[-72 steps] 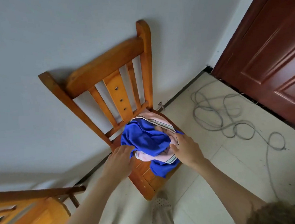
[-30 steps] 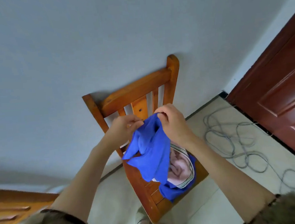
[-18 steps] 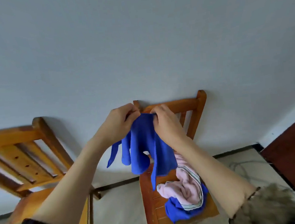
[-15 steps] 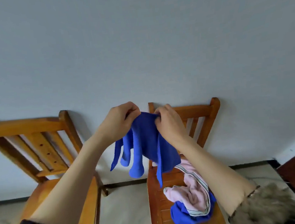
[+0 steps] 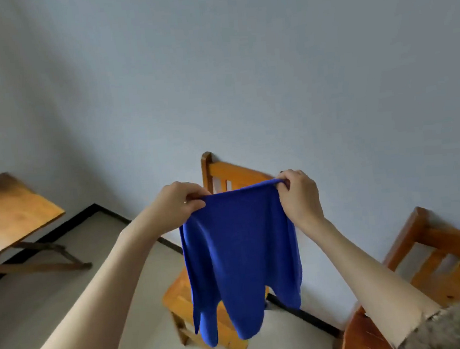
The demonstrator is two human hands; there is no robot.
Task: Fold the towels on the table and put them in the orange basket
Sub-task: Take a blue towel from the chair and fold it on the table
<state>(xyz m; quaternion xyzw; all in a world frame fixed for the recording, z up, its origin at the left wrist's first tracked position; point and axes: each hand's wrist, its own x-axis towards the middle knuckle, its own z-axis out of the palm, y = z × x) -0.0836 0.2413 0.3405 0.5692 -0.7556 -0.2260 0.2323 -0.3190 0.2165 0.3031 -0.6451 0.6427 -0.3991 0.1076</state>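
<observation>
The blue towel (image 5: 242, 259) hangs in the air, stretched out by its top edge, its lower edge drooping in loose folds in front of a wooden chair (image 5: 217, 172) against the wall. The left hand (image 5: 180, 203) pinches the towel's top left corner with curled fingers; the right hand (image 5: 298, 193) pinches the top right corner likewise. Another chair (image 5: 436, 256) stands at right, and a wooden table (image 5: 6, 210) at left.

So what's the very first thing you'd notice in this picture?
The bright blue towel, held up in the middle and hanging down in front of a wooden chair. The left hand and right hand each pinch a top corner. A wooden table stands at far left.
</observation>
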